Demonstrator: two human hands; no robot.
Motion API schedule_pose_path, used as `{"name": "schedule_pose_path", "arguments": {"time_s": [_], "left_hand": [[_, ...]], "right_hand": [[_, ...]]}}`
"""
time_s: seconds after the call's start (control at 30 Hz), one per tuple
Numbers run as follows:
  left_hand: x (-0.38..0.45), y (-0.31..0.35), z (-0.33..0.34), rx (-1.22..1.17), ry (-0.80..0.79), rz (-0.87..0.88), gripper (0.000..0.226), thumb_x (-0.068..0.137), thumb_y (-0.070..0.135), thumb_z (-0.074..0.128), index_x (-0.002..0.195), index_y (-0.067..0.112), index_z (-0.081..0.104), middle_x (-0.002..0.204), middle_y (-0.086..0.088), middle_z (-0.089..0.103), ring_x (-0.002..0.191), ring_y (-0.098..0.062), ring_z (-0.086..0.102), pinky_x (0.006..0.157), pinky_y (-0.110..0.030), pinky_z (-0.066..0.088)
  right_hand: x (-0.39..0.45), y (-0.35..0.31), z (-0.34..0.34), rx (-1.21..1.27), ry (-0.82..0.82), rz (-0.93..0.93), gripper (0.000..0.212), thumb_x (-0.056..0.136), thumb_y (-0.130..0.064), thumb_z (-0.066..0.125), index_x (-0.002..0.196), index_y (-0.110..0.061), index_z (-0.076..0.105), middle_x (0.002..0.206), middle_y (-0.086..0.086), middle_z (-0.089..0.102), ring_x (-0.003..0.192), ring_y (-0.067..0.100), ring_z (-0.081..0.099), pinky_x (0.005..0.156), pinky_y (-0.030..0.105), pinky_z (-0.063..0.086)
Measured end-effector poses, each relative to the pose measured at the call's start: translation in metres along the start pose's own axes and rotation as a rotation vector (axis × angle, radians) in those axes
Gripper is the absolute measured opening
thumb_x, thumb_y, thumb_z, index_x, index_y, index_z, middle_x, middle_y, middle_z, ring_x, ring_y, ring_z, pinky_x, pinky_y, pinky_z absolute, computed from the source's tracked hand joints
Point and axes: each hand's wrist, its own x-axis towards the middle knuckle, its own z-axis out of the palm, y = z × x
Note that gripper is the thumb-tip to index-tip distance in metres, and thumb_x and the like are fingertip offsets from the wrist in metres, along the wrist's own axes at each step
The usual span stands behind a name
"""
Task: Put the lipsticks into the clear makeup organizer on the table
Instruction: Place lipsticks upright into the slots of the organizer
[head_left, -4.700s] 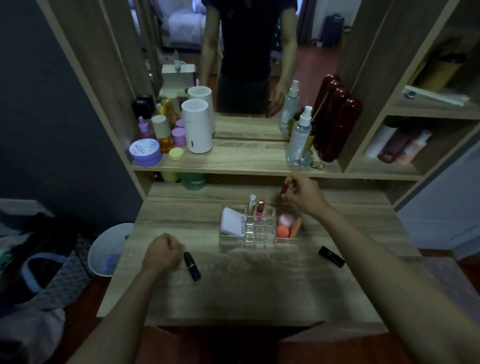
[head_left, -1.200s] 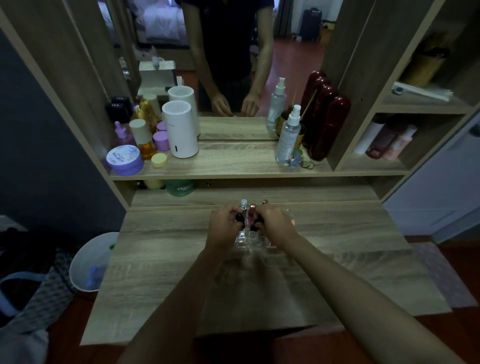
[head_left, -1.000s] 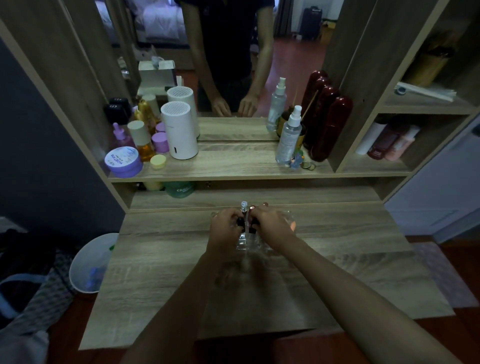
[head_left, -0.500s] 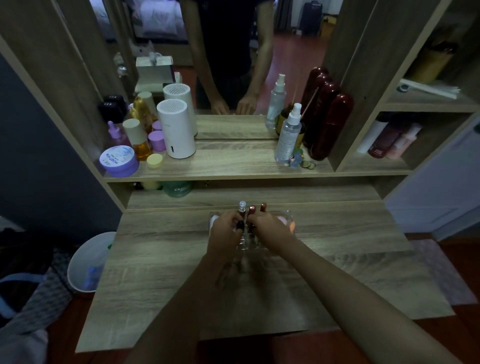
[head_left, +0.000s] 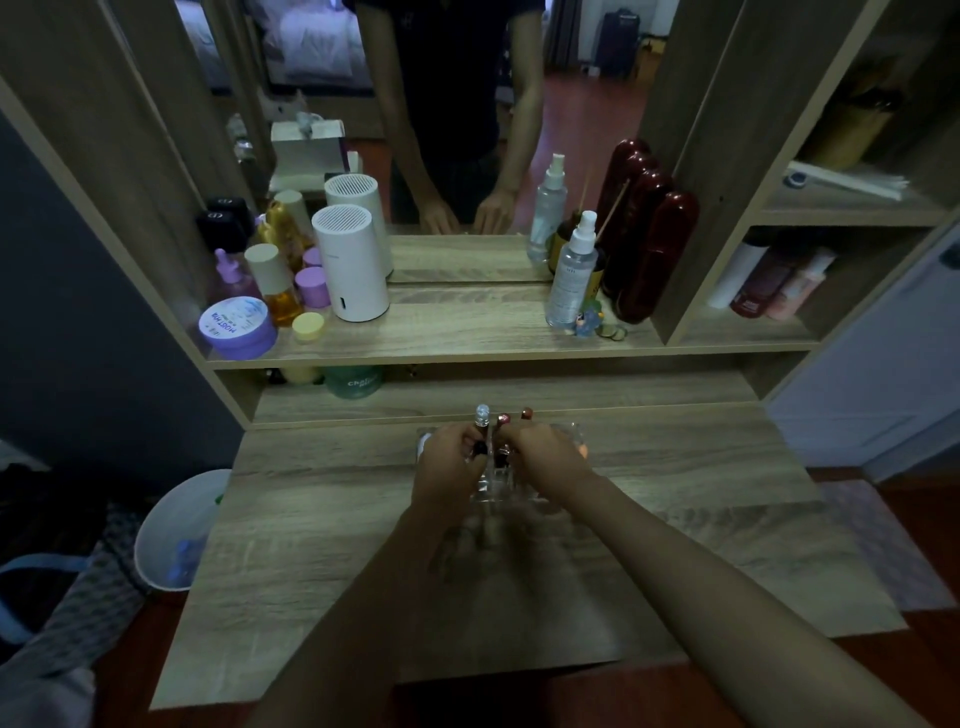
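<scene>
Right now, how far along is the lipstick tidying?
Nearly done, it seems. Several tubes already stand upright in the clear organizer. The left hand and right hand each lower a dark lipstick into it. No loose lipstick shows on the table.

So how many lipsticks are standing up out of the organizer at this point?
3 tops show above the hands: a clear-capped one on the left, a red one in the middle, a dark red one on the right. The hands may hide others.
</scene>
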Motion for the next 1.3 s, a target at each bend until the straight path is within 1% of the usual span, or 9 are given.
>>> {"name": "schedule_pose_path", "arguments": {"time_s": [0.17, 0.27, 0.43, 0.5, 0.6, 0.73, 0.83, 1.1, 1.3], "left_hand": [[0.011, 0.003, -0.009, -0.02, 0.0, -0.042, 0.023, 0.07, 0.01, 0.075, 0.087, 0.007, 0.06, 0.092, -0.016, 0.063, 0.084, -0.028, 0.06, 0.076, -0.04, 0.05], [0.019, 0.005, -0.015, -0.034, 0.031, 0.01, 0.029, 0.071, 0.01, 0.075, 0.089, 0.013, 0.053, 0.093, -0.006, 0.052, 0.083, -0.02, 0.055, 0.067, -0.026, 0.048], [0.034, 0.017, -0.021, 0.073, -0.083, 0.162, 0.047, 0.077, 0.012, 0.07, 0.12, 0.011, 0.052, 0.119, -0.008, 0.052, 0.105, -0.018, 0.055, 0.087, -0.031, 0.052], [0.038, 0.023, -0.019, 0.17, -0.136, 0.196, 0.039, 0.079, 0.014, 0.067, 0.117, 0.014, 0.056, 0.117, -0.006, 0.057, 0.103, -0.016, 0.055, 0.088, -0.03, 0.051], [0.043, 0.03, -0.017, 0.335, -0.187, 0.243, 0.024, 0.082, 0.018, 0.064, 0.106, 0.018, 0.063, 0.106, -0.003, 0.066, 0.098, -0.016, 0.059, 0.083, -0.026, 0.045], [0.05, 0.036, -0.013, 0.545, -0.205, 0.314, 0.02, 0.084, 0.026, 0.061, 0.104, 0.024, 0.065, 0.1, 0.001, 0.071, 0.1, -0.017, 0.061, 0.098, -0.035, 0.038], [0.053, 0.036, -0.008, 0.62, -0.203, 0.331, 0.018, 0.086, 0.026, 0.06, 0.103, 0.023, 0.065, 0.098, 0.0, 0.072, 0.1, -0.02, 0.062, 0.102, -0.037, 0.035], [0.053, 0.037, -0.003, 0.594, -0.164, 0.321, 0.013, 0.089, 0.029, 0.056, 0.093, 0.019, 0.064, 0.09, -0.001, 0.071, 0.091, -0.02, 0.062, 0.097, -0.035, 0.035], [0.052, 0.036, -0.003, 0.572, -0.145, 0.306, 0.015, 0.088, 0.029, 0.057, 0.095, 0.019, 0.065, 0.094, -0.003, 0.072, 0.095, -0.021, 0.063, 0.098, -0.035, 0.035]], "right_hand": [[-0.001, 0.003, -0.019, 0.036, 0.045, 0.008, 0.021, 0.088, -0.013, 0.054, 0.107, -0.016, 0.064, 0.105, 0.012, 0.07, 0.096, 0.031, 0.065, 0.082, 0.045, 0.055], [0.001, 0.006, -0.032, 0.03, 0.127, -0.008, 0.013, 0.09, -0.017, 0.055, 0.096, -0.012, 0.065, 0.096, 0.011, 0.07, 0.089, 0.03, 0.065, 0.076, 0.043, 0.054], [0.009, 0.01, -0.042, 0.031, 0.181, -0.016, 0.022, 0.084, -0.015, 0.064, 0.105, -0.013, 0.062, 0.107, 0.009, 0.06, 0.093, 0.027, 0.061, 0.075, 0.039, 0.051], [0.012, 0.011, -0.041, 0.038, 0.15, 0.004, 0.028, 0.083, -0.015, 0.066, 0.11, -0.012, 0.063, 0.11, 0.01, 0.059, 0.096, 0.027, 0.06, 0.077, 0.037, 0.05], [0.015, 0.011, -0.037, 0.078, 0.106, 0.039, 0.021, 0.082, -0.009, 0.065, 0.103, -0.011, 0.067, 0.106, 0.012, 0.065, 0.098, 0.028, 0.062, 0.082, 0.038, 0.051], [0.017, 0.011, -0.034, 0.103, 0.083, 0.073, 0.02, 0.082, 0.0, 0.057, 0.095, -0.007, 0.071, 0.101, 0.014, 0.071, 0.094, 0.029, 0.065, 0.082, 0.041, 0.054], [0.019, 0.011, -0.035, 0.102, 0.101, 0.066, 0.021, 0.084, 0.0, 0.054, 0.094, -0.007, 0.071, 0.101, 0.015, 0.07, 0.095, 0.029, 0.064, 0.083, 0.042, 0.053], [0.021, 0.014, -0.035, 0.067, 0.095, 0.029, 0.019, 0.085, -0.001, 0.055, 0.096, -0.007, 0.069, 0.103, 0.016, 0.067, 0.098, 0.031, 0.062, 0.085, 0.045, 0.052], [0.022, 0.016, -0.036, 0.07, 0.079, 0.014, 0.018, 0.082, -0.003, 0.058, 0.096, -0.009, 0.067, 0.103, 0.015, 0.067, 0.098, 0.031, 0.061, 0.083, 0.044, 0.052]]}}
